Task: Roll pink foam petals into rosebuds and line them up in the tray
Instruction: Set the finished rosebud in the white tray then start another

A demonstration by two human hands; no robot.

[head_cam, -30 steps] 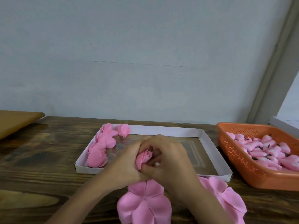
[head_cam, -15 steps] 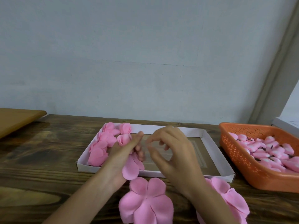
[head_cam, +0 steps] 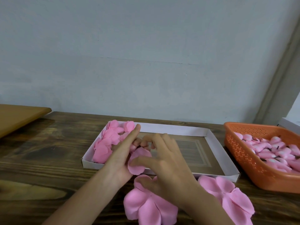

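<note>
Foam petal (head_cam: 140, 153) between left and right fingers (head_cam: 128, 140)

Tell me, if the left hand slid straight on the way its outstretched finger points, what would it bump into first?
Probably the far wall of the tray, just past the fingertip of the left hand; a rosebud sits beside that line. Height is unclear.

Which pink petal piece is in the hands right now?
The single petal held between left hand and right hand; the two flat petal pieces lie on the table.
</note>
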